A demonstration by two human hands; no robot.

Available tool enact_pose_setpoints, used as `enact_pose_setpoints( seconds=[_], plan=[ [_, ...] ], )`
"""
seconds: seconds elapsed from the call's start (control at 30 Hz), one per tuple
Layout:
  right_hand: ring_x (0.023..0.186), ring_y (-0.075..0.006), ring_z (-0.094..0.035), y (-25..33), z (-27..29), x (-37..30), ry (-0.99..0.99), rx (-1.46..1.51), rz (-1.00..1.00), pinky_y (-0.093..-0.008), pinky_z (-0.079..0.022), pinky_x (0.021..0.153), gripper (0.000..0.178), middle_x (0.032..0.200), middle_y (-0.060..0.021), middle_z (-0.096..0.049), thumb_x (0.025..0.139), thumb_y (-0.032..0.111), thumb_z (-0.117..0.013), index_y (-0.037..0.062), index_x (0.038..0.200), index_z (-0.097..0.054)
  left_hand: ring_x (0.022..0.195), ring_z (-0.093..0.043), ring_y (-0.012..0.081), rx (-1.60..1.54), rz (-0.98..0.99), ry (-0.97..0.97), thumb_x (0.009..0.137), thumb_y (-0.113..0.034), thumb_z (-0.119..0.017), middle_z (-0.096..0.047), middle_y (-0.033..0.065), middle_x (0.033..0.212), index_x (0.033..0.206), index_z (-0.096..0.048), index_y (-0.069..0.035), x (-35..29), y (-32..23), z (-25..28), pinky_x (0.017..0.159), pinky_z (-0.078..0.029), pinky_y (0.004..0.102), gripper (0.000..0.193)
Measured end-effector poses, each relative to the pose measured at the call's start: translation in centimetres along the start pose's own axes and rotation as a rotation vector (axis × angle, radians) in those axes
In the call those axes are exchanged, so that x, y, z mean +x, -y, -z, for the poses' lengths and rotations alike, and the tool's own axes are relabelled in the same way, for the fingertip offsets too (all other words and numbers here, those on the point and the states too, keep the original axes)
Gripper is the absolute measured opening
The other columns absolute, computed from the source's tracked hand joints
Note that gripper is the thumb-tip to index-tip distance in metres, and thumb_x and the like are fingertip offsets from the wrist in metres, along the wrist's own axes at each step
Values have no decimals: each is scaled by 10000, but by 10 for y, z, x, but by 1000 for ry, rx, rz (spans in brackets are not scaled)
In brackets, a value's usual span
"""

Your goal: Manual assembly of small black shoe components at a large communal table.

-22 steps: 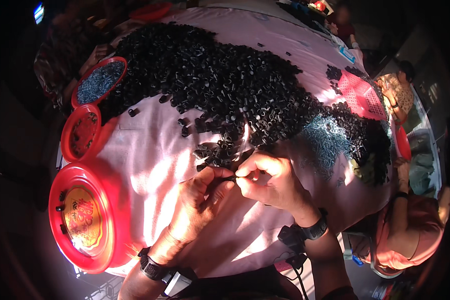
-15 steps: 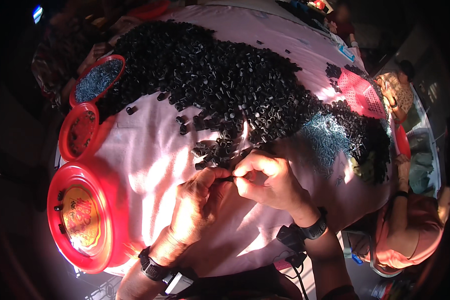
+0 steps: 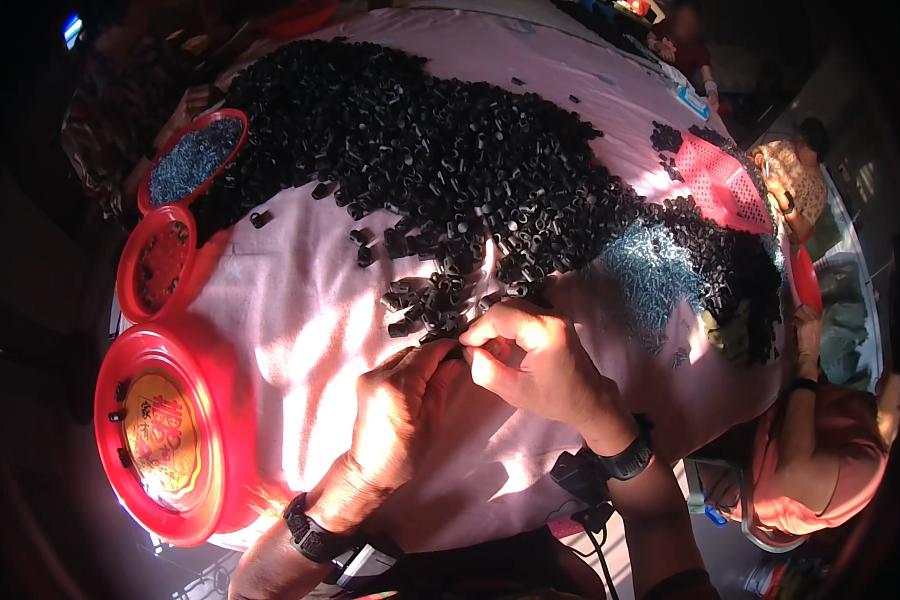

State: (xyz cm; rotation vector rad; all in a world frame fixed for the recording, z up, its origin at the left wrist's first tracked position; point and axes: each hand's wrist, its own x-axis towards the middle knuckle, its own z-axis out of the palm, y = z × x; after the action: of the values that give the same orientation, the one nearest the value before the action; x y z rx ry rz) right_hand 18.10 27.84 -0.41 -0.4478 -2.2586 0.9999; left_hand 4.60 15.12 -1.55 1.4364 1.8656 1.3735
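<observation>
My left hand (image 3: 402, 392) and my right hand (image 3: 532, 362) meet at the near edge of a big heap of small black tubular plastic parts (image 3: 450, 165). Thumb and forefinger of each are pinched together, fingertips almost touching. Whatever sits between the fingertips is mostly hidden; only a dark bit shows there, too small to name. Several loose black parts (image 3: 435, 298) lie just beyond my fingers. To the right of my right hand spreads a pile of small silvery-blue metal pieces (image 3: 652, 278), which look like screws or pins.
At the left edge stand a large red basin (image 3: 222, 440) with a few black parts, a smaller red bowl (image 3: 185, 265), and a red dish (image 3: 242, 135) of metal pieces. A pink perforated basket (image 3: 710, 175) stands far right. Other people sit around the pink-covered table (image 3: 300, 270).
My left hand has turned slightly and its fingers have drawn closer to my right fingertips. The dark piece seen between them before is now mostly covered. The rest stays put.
</observation>
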Motion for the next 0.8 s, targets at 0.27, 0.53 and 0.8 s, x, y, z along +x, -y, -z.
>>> enact_pose_setpoints(
  seconds=[0.27, 0.53, 0.8],
  plan=[
    [762, -257, -683, 0, 2, 1, -11, -110, 145, -363, -553, 683, 106, 818, -112, -670, 795, -8, -709, 25, 885, -664, 803, -738, 244, -76, 12, 15, 938, -53, -693, -735, 122, 923, 1149, -689, -51, -1, 13, -2, 700, -574, 330, 211],
    [798, -271, -686, -5, 9, 5, 2, -81, 114, -359, -571, 747, 166, 853, -109, -703, 782, 24, -753, 11, 942, -713, 756, -628, 66, -369, 206, 75, 981, -92, -685, -694, 30, 833, 1145, -679, 60, 1, 13, -1, 675, -532, 221, 224],
    [866, -298, -696, -1, 7, 7, -30, -150, 262, -395, -573, 789, 214, 914, -128, -714, 746, 62, -757, 5, 947, -710, 680, -555, 33, -600, 410, 123, 1003, -201, -663, -654, -29, 773, 1114, -702, -6, 3, 10, 3, 632, -461, 217, 228]
  ],
)
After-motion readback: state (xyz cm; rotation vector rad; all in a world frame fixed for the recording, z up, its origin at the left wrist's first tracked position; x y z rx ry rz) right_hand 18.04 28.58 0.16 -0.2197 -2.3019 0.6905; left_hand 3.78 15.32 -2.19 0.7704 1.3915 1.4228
